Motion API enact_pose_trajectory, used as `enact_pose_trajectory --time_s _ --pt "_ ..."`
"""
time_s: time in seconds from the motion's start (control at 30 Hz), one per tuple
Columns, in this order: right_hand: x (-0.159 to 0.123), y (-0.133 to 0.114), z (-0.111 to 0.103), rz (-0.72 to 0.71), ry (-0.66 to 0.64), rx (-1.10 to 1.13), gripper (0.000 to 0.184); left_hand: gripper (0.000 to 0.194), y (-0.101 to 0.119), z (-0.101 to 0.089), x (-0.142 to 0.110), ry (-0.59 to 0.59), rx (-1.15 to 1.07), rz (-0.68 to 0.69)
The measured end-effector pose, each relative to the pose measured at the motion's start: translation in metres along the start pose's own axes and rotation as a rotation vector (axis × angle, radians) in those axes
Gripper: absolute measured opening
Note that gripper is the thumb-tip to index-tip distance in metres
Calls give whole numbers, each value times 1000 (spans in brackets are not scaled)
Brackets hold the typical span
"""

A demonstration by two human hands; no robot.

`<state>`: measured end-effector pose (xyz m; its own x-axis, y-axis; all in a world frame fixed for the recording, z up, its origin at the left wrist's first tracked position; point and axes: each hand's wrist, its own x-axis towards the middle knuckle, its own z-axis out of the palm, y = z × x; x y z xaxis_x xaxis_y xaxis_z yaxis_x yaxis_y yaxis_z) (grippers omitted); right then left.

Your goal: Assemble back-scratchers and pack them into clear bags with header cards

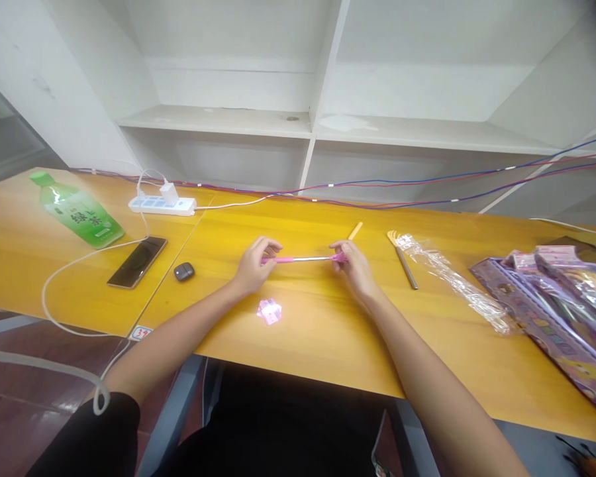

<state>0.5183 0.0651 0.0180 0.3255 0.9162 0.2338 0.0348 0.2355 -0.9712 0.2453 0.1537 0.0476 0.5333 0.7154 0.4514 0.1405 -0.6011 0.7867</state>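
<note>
Both of my hands hold a thin rod (310, 259) level above the table, with a pink grip, a bare silver shaft and a pink far end. My left hand (254, 264) is closed around the pink grip. At the other end, my right hand (355, 268) pinches the pink tip, whose shape is partly covered by the fingers. A small pink-and-white card or wrapper (269, 311) lies on the table below the rod. Just behind my right hand is a short yellow stick (355, 230), its near end hidden.
Right of my hands lie a claw-ended scratcher (406, 267), crumpled clear plastic wrap (457, 288) and a purple box (531, 324) with packaged items. Leftward are a black case (183, 271), a phone (138, 262), a green bottle (79, 211) and a power strip (161, 205) with cables.
</note>
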Motion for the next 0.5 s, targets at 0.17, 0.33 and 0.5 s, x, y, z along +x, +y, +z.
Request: enact_pose_trajectory --time_s 0.17,0.33,0.5 --pt "-3 4 3 27 -36 28 42 34 3 -2 0 -45 61 43" --pt "-5 5 8 33 -33 22 45 34 7 -2 0 -79 102 71" --pt "-9 5 16 74 -58 22 45 34 7 -1 -1 -91 93 36"
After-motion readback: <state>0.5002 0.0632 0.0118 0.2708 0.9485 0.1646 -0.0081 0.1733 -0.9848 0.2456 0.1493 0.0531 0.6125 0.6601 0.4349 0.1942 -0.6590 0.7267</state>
